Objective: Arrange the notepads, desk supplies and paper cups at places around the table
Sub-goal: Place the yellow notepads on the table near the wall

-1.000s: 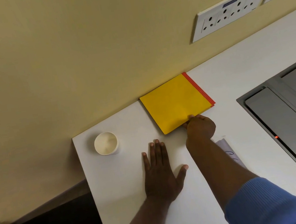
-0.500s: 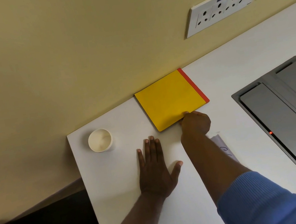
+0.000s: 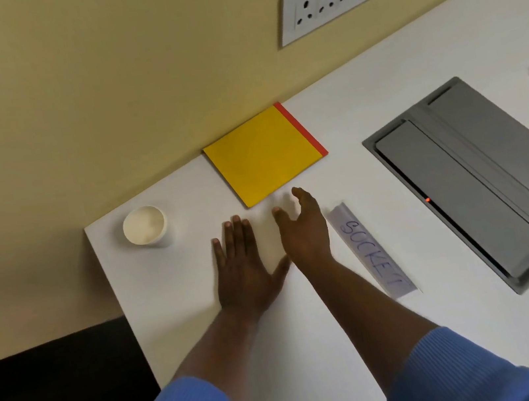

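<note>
Placement at this seat looks close to done. The yellow notepad (image 3: 265,157) lies flat on the white table (image 3: 188,316), its far edge against the wall and its red spine to the right. The paper cup (image 3: 144,225) stands upright to the pad's left, near the table's corner and apart from the pad.

Neither hand holds anything. The left hand (image 3: 244,269) lies palm down on the tabletop, fingers straight and close together, thumb out, seemingly as a brace. The right hand (image 3: 302,229) hovers just short of the pad's near corner with fingers loosely extended, apart from the pad as far as I can tell (the fingertips are a little blurred).

My reading is that pad and cup are set here, and the next move is to fetch further supplies or go on to another place; no pen or other desk supply shows. That calls for lifting both hands clear without nudging the pad askew.

The cup sits near both the table's left edge and the wall, so a careless sweep of the left arm could tip it off. On the right, a paper strip lettered SOCKET (image 3: 371,249) lies just beside the right wrist. Beyond it a grey recessed socket flap (image 3: 474,177) is let into the table. Open tabletop lies between the hands and the near edge, which looks like the freest way out.
</note>
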Motion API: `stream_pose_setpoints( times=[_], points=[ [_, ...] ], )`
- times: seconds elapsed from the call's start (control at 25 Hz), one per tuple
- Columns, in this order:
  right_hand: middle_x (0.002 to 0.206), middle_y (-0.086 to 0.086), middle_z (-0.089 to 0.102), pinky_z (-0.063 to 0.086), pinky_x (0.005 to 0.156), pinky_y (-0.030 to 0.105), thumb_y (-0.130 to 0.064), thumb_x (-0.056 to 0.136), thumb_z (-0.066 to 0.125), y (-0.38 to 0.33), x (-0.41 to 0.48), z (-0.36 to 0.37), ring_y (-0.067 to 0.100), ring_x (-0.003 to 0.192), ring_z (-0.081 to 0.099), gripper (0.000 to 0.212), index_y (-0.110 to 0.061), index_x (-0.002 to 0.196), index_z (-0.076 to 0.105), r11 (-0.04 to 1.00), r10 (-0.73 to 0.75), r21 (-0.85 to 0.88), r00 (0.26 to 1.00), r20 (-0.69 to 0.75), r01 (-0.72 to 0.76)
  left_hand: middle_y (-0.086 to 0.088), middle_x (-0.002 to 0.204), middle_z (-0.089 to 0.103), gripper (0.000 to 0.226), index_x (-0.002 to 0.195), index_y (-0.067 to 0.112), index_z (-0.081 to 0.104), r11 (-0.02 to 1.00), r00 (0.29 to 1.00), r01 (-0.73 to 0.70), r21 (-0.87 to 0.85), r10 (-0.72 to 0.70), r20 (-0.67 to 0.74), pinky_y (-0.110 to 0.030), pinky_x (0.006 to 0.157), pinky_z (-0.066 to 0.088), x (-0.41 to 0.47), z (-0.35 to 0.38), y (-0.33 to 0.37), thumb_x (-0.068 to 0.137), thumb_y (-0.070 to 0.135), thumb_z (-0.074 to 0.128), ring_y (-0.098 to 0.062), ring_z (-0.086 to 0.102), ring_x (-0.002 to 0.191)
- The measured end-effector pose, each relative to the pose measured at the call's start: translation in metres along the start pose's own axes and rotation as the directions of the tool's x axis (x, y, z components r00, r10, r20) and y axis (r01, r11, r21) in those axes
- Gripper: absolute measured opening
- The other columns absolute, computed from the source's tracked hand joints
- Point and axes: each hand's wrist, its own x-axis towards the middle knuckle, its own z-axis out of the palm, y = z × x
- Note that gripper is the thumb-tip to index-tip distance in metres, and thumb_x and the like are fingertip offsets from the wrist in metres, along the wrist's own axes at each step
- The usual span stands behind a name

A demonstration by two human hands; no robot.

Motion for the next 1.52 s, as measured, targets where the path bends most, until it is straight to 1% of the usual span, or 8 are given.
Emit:
stream_pose_setpoints(
  times=[0.12,0.2,0.36,0.48,0.64,0.92,1.16,1.52],
  points=[
    [0.163,-0.005,0.03,0.027,0.119,0.032,-0.04,0.099,0.06,0.021,-0.031,-0.017,0.013,0.15,0.029,0.066,-0.023,0.156,0.033,0.99,-0.063,-0.119,0.995,0.071,0.071,-0.012,0.172,-0.006,0.122,0.163,0.008,-0.001,0.999,0.999,-0.032,-0.017,0.033,0.042,-0.054,0.128,-0.001,-0.002,-0.003,-0.004,0.077,0.093,-0.002,-0.027,-0.012,0.159],
    [0.166,-0.005,0.023,0.024,0.121,0.034,-0.045,0.099,0.058,0.033,-0.053,-0.032,0.014,0.152,0.022,0.069,-0.024,0.157,0.029,0.97,-0.08,-0.222,0.992,0.096,0.1,-0.011,0.171,-0.01,0.127,0.163,0.009,-0.006,0.998,0.994,-0.041,-0.057,0.046,0.099,-0.055,0.127,-0.004,0.001,-0.009,-0.006,0.071,0.097,-0.006,-0.027,-0.015,0.158],
    [0.168,0.002,0.02,0.027,0.123,0.045,-0.053,0.097,0.056,0.054,-0.105,-0.072,0.019,0.154,0.018,0.076,-0.018,0.158,0.027,0.932,-0.133,-0.327,0.986,0.099,0.158,-0.009,0.172,-0.011,0.132,0.162,0.011,-0.009,0.983,0.974,-0.033,-0.18,0.073,0.217,-0.052,0.127,-0.008,-0.027,-0.021,-0.003,0.067,0.1,0.009,-0.024,-0.016,0.158],
    [0.168,0.005,0.019,0.024,0.123,0.046,-0.055,0.097,0.055,0.066,-0.146,-0.101,0.022,0.154,0.017,0.078,-0.016,0.159,0.026,0.905,-0.151,-0.389,0.985,0.083,0.171,-0.008,0.172,-0.01,0.127,0.162,0.012,-0.009,0.977,0.97,-0.134,-0.166,0.164,0.18,-0.049,0.127,-0.011,-0.076,-0.025,0.005,0.071,0.099,0.007,-0.022,-0.014,0.158],
    [0.169,0.006,0.014,0.012,0.125,0.047,-0.059,0.098,0.048,0.08,-0.192,-0.133,0.023,0.155,0.013,0.082,-0.014,0.16,0.019,0.865,-0.155,-0.474,0.986,0.057,0.163,-0.008,0.172,-0.009,0.123,0.162,0.01,-0.009,0.941,0.938,-0.308,-0.138,0.324,0.119,-0.048,0.127,-0.009,-0.124,-0.045,0.022,0.076,0.097,0.005,-0.021,-0.014,0.158],
    [0.17,0.004,0.006,0.005,0.125,0.047,-0.065,0.098,0.042,0.105,-0.273,-0.187,0.022,0.157,0.005,0.085,-0.016,0.161,0.013,0.862,-0.1,-0.503,0.994,-0.046,0.064,-0.006,0.17,-0.017,0.116,0.161,0.012,-0.015,0.836,0.824,-0.547,-0.035,0.546,0.152,-0.051,0.128,-0.006,-0.197,-0.078,0.056,0.081,0.094,0.004,-0.021,-0.019,0.157],
    [0.17,0.002,0.005,0.003,0.125,0.047,-0.065,0.097,0.043,0.136,-0.335,-0.242,0.02,0.157,0.003,0.085,-0.018,0.161,0.013,0.871,-0.07,-0.491,0.986,-0.152,-0.014,-0.002,0.168,-0.024,0.113,0.16,0.014,-0.019,0.774,0.761,-0.632,-0.031,0.629,0.159,-0.051,0.128,-0.007,-0.254,-0.087,0.107,0.083,0.094,0.005,-0.019,-0.022,0.156],
    [0.17,0.003,0.003,0.003,0.126,0.049,-0.066,0.097,0.041,0.189,-0.422,-0.319,0.02,0.157,0.001,0.086,-0.019,0.161,0.01,0.88,-0.063,-0.473,0.971,-0.232,-0.056,0.0,0.169,-0.024,0.112,0.162,0.016,-0.015,0.688,0.676,-0.726,-0.027,0.72,0.156,-0.051,0.127,-0.011,-0.343,-0.092,0.198,0.083,0.093,0.005,-0.015,-0.028,0.154]
  ],
)
